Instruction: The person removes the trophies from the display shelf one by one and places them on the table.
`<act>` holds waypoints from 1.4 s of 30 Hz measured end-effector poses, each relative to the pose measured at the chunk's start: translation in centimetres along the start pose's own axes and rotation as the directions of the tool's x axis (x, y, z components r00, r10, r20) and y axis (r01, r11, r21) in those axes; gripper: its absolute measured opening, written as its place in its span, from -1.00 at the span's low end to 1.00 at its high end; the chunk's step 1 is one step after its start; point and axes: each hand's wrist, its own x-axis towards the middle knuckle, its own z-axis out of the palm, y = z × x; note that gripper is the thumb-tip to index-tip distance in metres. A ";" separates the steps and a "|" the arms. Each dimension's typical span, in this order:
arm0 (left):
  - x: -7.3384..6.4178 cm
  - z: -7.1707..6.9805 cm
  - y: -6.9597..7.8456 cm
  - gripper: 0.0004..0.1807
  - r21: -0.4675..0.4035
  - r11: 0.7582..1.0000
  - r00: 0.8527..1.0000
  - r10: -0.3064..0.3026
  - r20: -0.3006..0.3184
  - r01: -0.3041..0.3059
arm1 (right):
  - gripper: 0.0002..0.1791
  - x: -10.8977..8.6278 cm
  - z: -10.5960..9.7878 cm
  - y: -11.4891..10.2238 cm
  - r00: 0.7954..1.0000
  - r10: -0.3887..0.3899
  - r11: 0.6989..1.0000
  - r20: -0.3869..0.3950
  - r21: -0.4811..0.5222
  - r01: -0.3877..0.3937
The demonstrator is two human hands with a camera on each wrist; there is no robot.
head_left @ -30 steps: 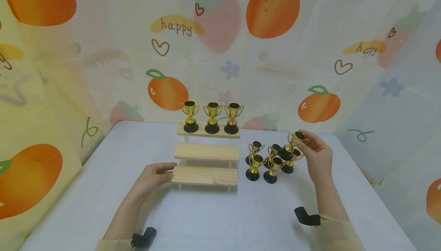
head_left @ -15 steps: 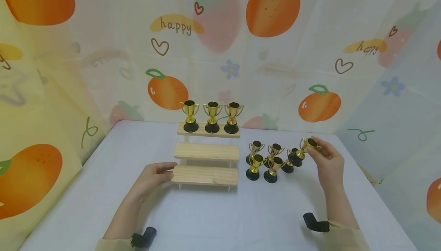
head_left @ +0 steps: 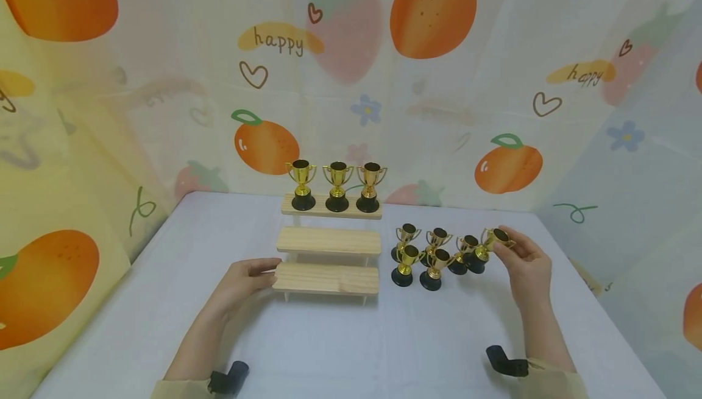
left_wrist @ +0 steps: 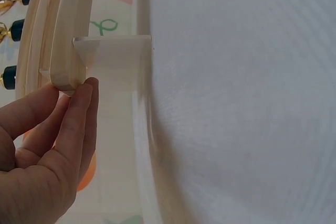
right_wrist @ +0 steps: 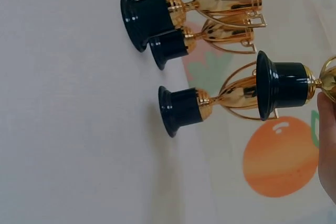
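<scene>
Head: soft, even, slightly hazy light | yellow cast on left-hand backdrop, cooler right side | faint soft shadows on tablecloth near shelf | Left wrist: dimmer, greyish, shelf edges bowed | Right wrist: dim, small glints on glossy trophies

Left hand — fingers pinching, right hand — also pinching, forearms extended

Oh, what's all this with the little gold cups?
Someone is handling small trophies around a three-step wooden stand. Their right hand holds one gold trophy, tilted and raised off the table. Their left hand pinches the left end of the stand's front step. Three trophies stand in a row on the top step, and five more stand on the table, right of the stand.
</scene>
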 end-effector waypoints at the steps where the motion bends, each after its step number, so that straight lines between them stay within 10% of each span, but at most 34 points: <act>1: 0.0 0.0 0.0 -0.51 -0.001 1.000 1.000 0.000 0.001 0.000 | -0.58 -0.1 -0.1 0.2 1.000 0.002 1.000 0.019 -0.010 -0.002; 11: 0.1 -0.2 -0.1 -0.50 -0.003 1.000 1.000 0.007 0.006 -0.007 | -0.65 -0.5 -0.7 2.1 0.965 -0.013 0.999 0.261 -0.033 0.022; 27: 0.1 -0.2 -0.3 -0.49 -0.015 1.000 1.000 0.003 0.022 -0.002 | -0.59 -0.2 -1.3 3.9 0.939 -0.031 0.999 0.343 0.037 0.019; 42: 0.2 -0.1 -0.4 -0.50 -0.024 1.000 1.000 0.013 0.023 -0.012 | -0.57 -0.4 -1.8 4.6 0.923 0.043 0.992 0.383 -0.129 0.007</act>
